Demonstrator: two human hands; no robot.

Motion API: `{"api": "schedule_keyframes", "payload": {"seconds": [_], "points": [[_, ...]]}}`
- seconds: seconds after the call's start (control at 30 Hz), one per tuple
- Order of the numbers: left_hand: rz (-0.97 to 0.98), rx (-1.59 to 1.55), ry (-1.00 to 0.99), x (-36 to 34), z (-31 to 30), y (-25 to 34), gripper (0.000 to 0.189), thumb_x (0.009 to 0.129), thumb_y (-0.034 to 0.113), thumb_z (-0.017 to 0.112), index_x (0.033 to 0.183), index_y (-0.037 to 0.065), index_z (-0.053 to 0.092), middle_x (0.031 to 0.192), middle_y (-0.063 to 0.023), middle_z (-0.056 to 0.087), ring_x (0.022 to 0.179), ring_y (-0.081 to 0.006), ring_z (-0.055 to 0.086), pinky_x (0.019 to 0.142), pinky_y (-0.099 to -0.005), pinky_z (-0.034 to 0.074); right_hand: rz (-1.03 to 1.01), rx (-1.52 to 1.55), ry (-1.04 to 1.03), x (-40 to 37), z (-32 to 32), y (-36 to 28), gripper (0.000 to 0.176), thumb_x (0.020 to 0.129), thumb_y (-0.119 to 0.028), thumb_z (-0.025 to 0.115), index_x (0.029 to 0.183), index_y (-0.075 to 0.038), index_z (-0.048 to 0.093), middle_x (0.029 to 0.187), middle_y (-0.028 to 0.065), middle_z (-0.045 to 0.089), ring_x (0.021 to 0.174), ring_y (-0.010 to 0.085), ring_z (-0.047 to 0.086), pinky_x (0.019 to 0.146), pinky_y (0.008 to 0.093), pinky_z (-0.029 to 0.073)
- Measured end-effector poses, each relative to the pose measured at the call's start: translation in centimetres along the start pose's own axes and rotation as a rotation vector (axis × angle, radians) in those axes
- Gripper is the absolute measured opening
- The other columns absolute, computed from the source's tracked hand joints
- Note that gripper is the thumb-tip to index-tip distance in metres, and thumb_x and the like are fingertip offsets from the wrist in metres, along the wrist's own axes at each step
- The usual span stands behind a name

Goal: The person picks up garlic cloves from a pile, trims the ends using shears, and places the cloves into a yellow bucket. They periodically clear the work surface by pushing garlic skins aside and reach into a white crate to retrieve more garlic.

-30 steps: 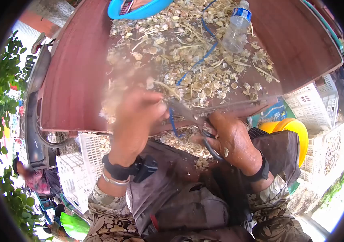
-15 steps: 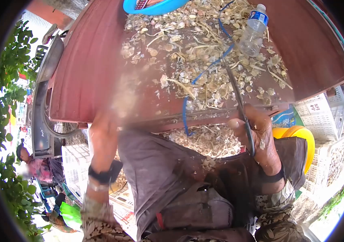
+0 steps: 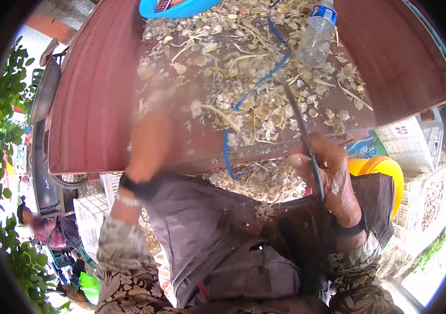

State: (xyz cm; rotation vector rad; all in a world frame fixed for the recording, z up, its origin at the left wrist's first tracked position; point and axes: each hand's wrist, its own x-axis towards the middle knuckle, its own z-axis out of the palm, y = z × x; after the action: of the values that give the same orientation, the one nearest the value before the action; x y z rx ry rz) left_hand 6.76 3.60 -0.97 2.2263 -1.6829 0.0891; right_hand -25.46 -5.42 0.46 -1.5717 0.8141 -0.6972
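My right hand is closed around a long, thin, dark metal tool, which looks like a blade seen edge-on and points away over the table edge. Smeared by motion, my left hand is over the left part of the reddish-brown table, near garlic skins; its fingers cannot be made out. Loose garlic skins, cloves and dry stalks cover the tabletop's middle. A blue strap winds through them.
A clear plastic bottle lies on the peelings, and a blue basin is at the far edge. More peelings are below the near edge. Yellow tubs and white crates stand at right. Another person is at far left.
My left hand has moved forward, farther over the tabletop. My right hand keeps its hold on the dark tool with little movement. The whole view has shifted slightly.
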Motion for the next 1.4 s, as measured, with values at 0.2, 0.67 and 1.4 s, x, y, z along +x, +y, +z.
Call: {"api": "schedule_keyframes", "payload": {"seconds": [0.2,0.67,1.4], "points": [[-0.288,0.368,-0.002,-14.3,-8.9,-0.7,0.018,0.077,-0.001,0.058,0.094,0.002,0.061,0.088,-0.0176,0.059,0.080,-0.0372,0.059,0.070,-0.0442,0.046,0.021,0.045,0.049,-0.2,0.1,0.3,0.042,0.084,-0.034,0.071,0.070,-0.002,0.049,0.062,-0.0015,0.042,0.061,0.0088,0.038,0.053,0.0281,0.034],[0.107,0.007,0.080,-3.9,-0.4,-2.2,0.029,0.079,0.003,0.060,0.108,0.003,0.061,0.103,-0.0186,0.058,0.095,-0.0361,0.057,0.083,-0.0393,0.046,0.040,0.041,0.068,-0.2,0.3,0.3,0.036,0.085,-0.037,0.068,0.079,-0.003,0.058,0.060,-0.0042,0.047,0.051,0.0039,0.042,0.045,0.0211,0.033],[-0.045,0.004,-0.272,0.5,2.2,-1.1,0.049,0.090,0.030,0.056,0.134,0.010,0.047,0.143,-0.0194,0.037,0.133,-0.0325,0.034,0.107,-0.0419,0.030,0.098,0.088,0.074,0.1,-0.5,-0.3,0.031,0.082,-0.029,0.072,0.081,-0.001,0.058,0.065,-0.0027,0.050,0.063,0.0061,0.043,0.056,0.0236,0.036]]}}
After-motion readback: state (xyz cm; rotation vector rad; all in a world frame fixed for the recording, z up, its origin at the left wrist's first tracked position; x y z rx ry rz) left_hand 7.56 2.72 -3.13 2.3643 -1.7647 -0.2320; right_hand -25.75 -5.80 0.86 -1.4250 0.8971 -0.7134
